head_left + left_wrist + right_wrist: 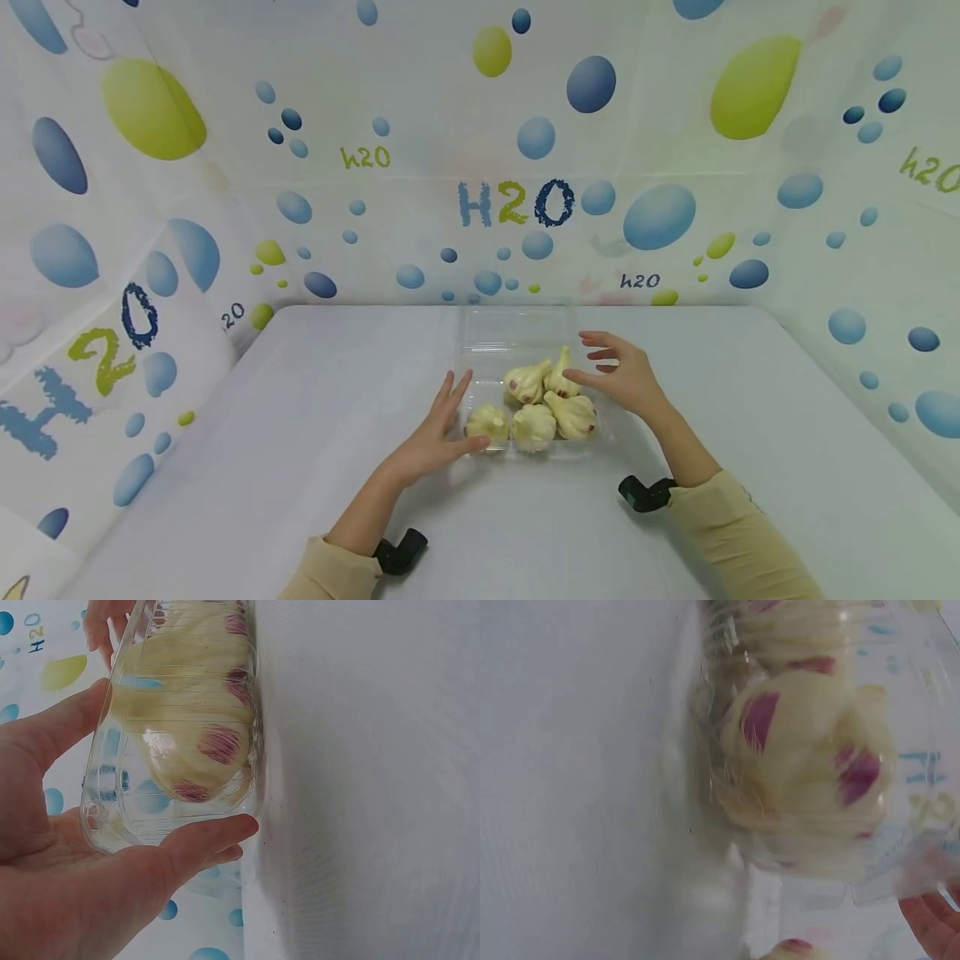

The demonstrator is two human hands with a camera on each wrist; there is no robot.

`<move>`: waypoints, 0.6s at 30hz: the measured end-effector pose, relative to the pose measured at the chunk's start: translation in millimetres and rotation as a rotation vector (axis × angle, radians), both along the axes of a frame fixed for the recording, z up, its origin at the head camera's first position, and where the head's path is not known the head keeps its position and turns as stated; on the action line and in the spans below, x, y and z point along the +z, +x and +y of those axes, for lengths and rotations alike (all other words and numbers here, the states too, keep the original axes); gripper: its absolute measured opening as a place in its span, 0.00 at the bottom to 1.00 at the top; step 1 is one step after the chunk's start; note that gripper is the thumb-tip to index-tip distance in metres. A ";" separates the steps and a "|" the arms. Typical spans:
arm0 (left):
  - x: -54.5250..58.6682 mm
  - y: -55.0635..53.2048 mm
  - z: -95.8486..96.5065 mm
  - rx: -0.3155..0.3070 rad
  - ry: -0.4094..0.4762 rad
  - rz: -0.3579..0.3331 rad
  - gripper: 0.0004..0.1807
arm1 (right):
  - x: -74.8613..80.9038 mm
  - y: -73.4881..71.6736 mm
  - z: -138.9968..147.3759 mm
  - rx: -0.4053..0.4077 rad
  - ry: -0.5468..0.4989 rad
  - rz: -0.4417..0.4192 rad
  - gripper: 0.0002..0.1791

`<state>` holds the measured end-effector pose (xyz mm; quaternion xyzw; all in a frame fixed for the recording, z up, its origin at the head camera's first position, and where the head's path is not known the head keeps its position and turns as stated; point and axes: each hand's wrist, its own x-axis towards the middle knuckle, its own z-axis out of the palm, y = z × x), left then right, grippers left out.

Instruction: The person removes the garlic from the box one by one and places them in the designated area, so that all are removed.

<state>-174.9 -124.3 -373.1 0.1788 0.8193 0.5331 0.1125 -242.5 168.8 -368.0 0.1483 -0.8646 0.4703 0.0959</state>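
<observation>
Several garlic bulbs (533,427) lie in a clear plastic clamshell box (486,388), its lid (517,327) folded back on the far side. My left hand (433,435) is at the box's left side, fingers spread and fairly straight, the thumb at the near-left corner. In the left wrist view, that hand's digits frame the end of the box (105,784), touching it. At the right side, my right hand (619,372) has its fingers parted and slightly bent, holding nothing. Its thumb is near the upper-right bulb (561,377); whether they touch I cannot tell.
The box stands on a white tabletop (337,392). Behind and at both sides hangs a white sheet (420,92) printed with blue and green drops. Black wrist cameras (402,552) sit at both beige sleeves (735,533).
</observation>
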 end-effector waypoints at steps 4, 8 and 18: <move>-18.5 -11.7 -2.7 -0.005 -0.004 0.011 0.48 | -1.7 1.8 -7.3 0.004 -0.007 -0.012 0.36; -27.8 -17.6 -4.5 -0.010 -0.002 0.024 0.49 | -3.9 2.1 -15.8 -0.005 0.001 -0.025 0.36; -28.1 -17.8 -5.2 -0.017 0.009 0.016 0.49 | -10.8 0.5 -28.7 -0.018 -0.021 -0.030 0.35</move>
